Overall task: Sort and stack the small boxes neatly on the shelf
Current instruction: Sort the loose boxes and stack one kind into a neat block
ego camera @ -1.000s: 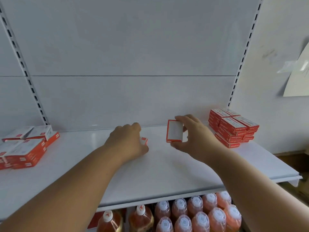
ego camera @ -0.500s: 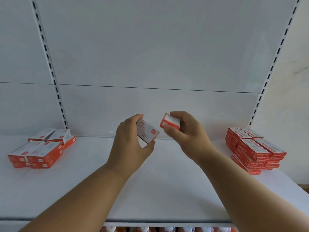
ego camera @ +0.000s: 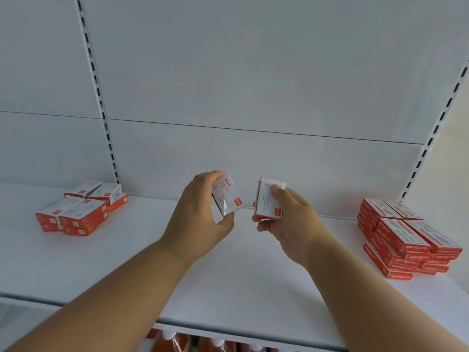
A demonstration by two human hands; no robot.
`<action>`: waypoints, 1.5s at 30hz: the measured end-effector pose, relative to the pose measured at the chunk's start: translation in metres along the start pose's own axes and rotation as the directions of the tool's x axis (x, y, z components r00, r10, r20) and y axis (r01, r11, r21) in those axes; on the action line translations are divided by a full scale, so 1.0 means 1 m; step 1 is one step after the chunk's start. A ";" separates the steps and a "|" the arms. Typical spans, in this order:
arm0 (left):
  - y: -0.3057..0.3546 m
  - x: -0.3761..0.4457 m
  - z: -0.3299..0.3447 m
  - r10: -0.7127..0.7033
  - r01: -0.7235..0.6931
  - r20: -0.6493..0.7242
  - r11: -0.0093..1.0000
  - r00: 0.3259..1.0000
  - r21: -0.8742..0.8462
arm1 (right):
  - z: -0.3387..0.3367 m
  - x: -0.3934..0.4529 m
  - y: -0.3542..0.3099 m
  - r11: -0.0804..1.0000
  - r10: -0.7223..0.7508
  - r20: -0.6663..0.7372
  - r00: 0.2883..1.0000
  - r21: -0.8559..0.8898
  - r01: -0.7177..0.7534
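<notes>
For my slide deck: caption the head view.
Left hand and right hand each hold a small box above the shelf, between two box piles.

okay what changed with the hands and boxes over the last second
The left hand lifted its small box off the shelf and raised it beside the box in the right hand's grip; both now show white faces. The left pile and right stack stayed put.
</notes>
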State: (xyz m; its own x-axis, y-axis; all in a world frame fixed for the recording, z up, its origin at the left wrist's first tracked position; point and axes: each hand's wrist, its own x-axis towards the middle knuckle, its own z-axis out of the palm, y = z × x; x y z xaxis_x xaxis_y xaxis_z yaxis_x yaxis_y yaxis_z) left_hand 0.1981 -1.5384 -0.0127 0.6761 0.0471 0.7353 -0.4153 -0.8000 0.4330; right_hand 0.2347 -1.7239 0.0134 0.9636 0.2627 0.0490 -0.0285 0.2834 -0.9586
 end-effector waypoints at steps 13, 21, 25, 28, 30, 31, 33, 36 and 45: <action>-0.086 0.013 -0.127 -0.077 0.069 0.153 0.996 0.985 0.055 | 0.117 0.016 0.008 0.894 -0.150 -0.061 0.987 -0.433 0.110; -0.212 0.039 -0.229 -0.309 0.299 0.314 0.951 0.898 0.082 | 0.275 0.071 0.051 0.879 -0.117 -0.101 0.988 -0.474 0.056; -0.245 0.052 -0.224 -0.354 0.356 0.389 0.932 0.851 0.070 | 0.307 0.099 0.066 0.872 -0.065 -0.175 0.982 -0.488 -0.029; -0.263 0.051 -0.218 -0.344 0.368 0.435 0.929 0.832 0.030 | 0.316 0.112 0.077 0.804 -0.075 -0.228 0.971 -0.589 -0.076; -0.270 0.050 -0.213 -0.330 0.370 0.459 0.929 0.825 0.005 | 0.318 0.116 0.083 0.752 -0.101 -0.247 0.964 -0.653 -0.089; -0.272 0.049 -0.211 -0.322 0.365 0.467 0.931 0.824 -0.002 | 0.317 0.118 0.086 0.716 -0.117 -0.251 0.961 -0.692 -0.093; -0.272 0.049 -0.210 -0.311 0.350 0.474 0.937 0.824 0.006 | 0.316 0.119 0.088 0.556 -0.136 -0.231 0.963 -0.823 -0.119; -0.268 0.050 -0.212 -0.301 0.318 0.484 0.947 0.822 0.048 | 0.316 0.117 0.083 0.378 -0.172 -0.191 0.966 -0.919 -0.115; -0.240 0.021 -0.236 -0.275 0.227 0.317 0.957 0.908 0.179 | 0.315 0.066 0.071 0.293 -0.301 -0.024 0.953 -0.954 0.068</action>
State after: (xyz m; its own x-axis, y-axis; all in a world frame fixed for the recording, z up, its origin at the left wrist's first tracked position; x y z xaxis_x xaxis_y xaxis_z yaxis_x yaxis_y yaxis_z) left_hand 0.1683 -1.2047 0.0216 0.9207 0.0728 0.3835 -0.1351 -0.8622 0.4882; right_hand 0.2129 -1.3955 0.0368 0.9337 0.1427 0.3284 0.3107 -0.7786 -0.5452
